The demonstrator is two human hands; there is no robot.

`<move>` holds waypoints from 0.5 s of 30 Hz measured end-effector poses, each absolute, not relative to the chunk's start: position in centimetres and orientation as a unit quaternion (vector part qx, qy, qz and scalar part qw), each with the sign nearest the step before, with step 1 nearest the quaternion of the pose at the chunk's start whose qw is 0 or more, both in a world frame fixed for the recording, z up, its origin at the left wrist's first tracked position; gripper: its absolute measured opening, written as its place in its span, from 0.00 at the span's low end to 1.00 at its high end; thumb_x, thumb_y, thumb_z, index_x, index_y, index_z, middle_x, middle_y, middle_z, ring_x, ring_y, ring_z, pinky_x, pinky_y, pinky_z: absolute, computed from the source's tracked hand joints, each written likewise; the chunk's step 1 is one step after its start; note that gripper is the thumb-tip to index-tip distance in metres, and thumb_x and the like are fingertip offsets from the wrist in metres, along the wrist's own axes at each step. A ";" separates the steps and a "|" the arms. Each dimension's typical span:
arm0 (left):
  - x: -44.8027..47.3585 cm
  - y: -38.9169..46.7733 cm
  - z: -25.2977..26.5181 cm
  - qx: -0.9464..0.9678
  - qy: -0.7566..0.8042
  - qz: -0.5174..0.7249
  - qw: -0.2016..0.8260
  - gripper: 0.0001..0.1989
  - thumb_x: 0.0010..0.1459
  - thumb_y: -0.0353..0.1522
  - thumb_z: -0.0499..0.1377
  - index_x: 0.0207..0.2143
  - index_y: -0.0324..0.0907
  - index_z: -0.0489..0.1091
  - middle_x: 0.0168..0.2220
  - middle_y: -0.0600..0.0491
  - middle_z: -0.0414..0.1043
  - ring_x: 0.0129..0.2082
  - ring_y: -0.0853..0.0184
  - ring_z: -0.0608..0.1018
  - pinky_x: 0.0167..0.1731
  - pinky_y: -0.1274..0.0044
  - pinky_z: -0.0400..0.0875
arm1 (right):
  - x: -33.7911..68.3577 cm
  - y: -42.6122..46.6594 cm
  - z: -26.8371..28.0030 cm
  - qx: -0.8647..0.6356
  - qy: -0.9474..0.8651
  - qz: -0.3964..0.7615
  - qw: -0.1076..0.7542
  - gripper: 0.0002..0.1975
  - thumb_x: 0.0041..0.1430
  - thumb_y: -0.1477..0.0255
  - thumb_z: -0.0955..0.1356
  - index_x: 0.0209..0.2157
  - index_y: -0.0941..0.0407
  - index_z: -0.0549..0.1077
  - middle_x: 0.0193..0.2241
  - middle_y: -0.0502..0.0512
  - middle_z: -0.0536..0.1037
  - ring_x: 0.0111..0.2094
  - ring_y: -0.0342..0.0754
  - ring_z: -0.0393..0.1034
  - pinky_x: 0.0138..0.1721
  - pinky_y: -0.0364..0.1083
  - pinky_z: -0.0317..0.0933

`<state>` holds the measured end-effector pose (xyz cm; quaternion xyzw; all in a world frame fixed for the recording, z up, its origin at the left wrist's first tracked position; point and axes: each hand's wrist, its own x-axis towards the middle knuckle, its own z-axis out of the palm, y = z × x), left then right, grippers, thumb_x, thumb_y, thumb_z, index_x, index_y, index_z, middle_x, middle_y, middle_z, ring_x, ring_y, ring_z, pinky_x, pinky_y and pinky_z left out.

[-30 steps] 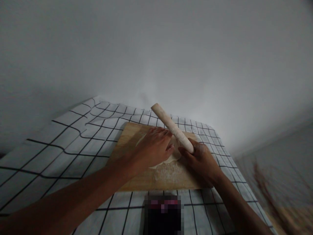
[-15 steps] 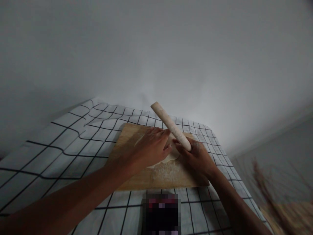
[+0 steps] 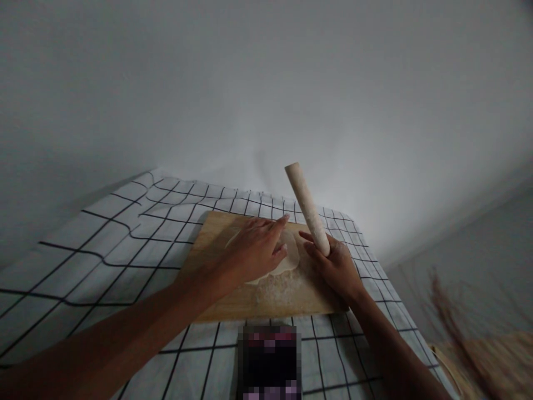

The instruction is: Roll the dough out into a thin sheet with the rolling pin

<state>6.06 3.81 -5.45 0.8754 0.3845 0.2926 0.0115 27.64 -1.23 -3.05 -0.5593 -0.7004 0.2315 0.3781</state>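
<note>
Flat rolled dough [image 3: 288,256] lies on a wooden board [image 3: 208,239], partly covered by my left hand [image 3: 260,244]. That hand is open, its fingers spread over the dough and the thumb pointing right. My right hand [image 3: 335,266] grips the lower end of a pale rolling pin [image 3: 308,208], which is held up and leans to the left. The right hand is over the board's right side, apart from the left hand. Loose flour [image 3: 281,291] dusts the board in front of the dough.
A white cloth with black grid lines [image 3: 166,225] covers the table under the board. A blurred-out dark object [image 3: 270,364] stands at the near edge. Behind is a plain wall [image 3: 250,100]; dry reddish stems [image 3: 447,311] show at the lower right.
The rolling pin has swung more upright, its far end moving right, away from my left hand. My left hand stays over the dough, its index finger stretched further out.
</note>
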 end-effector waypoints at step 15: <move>6.0 3.9 -5.4 0.878 0.382 0.286 0.018 0.21 0.66 0.35 0.56 0.59 0.37 0.64 0.54 0.41 0.76 0.58 0.52 0.74 0.60 0.59 0.65 | 27.4 -1.5 -2.9 -0.560 -0.748 0.162 0.316 0.12 0.69 0.63 0.65 0.40 0.54 0.77 0.28 0.54 0.80 0.35 0.51 0.75 0.37 0.50 0.69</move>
